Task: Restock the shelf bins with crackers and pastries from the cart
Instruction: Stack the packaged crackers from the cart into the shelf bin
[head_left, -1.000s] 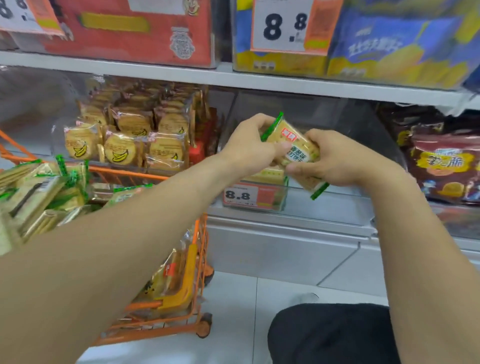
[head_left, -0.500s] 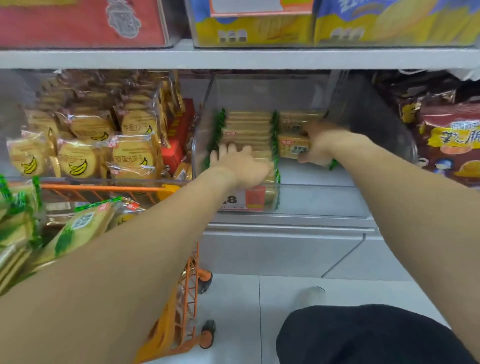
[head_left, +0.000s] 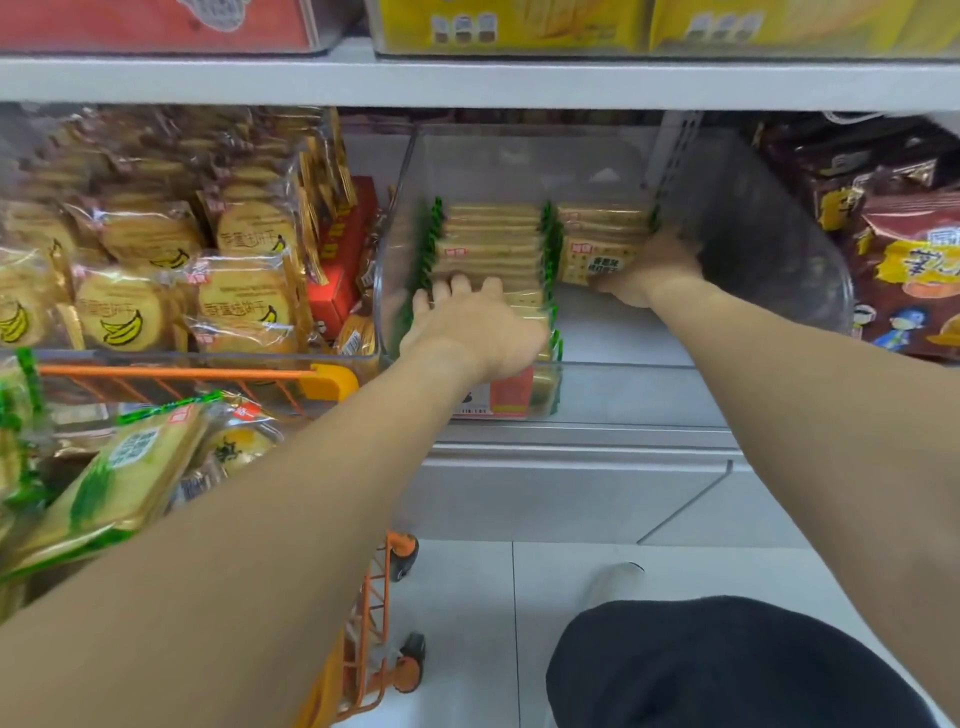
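A clear plastic shelf bin (head_left: 753, 249) holds two rows of green-edged cracker packs (head_left: 493, 239) standing on edge. My left hand (head_left: 478, 327) rests with straight fingers on the front of the left row. My right hand (head_left: 654, 270) grips the right end of the front cracker pack (head_left: 592, 260) in the right row, close to the bin's right wall. An orange cart (head_left: 176, 372) at the left carries more green cracker packs (head_left: 119, 478) and pastries.
Left of the bin are a bin of banana biscuit packs (head_left: 124, 317) and red boxes (head_left: 343, 244). Brown snack bags (head_left: 909, 260) fill the right. A white shelf (head_left: 467, 80) hangs low overhead. My dark-clad knee (head_left: 727, 665) is over the tiled floor.
Both hands held one cracker pack in front of the bin. The right hand has since carried it into the right row, and the left hand has dropped onto the left row.
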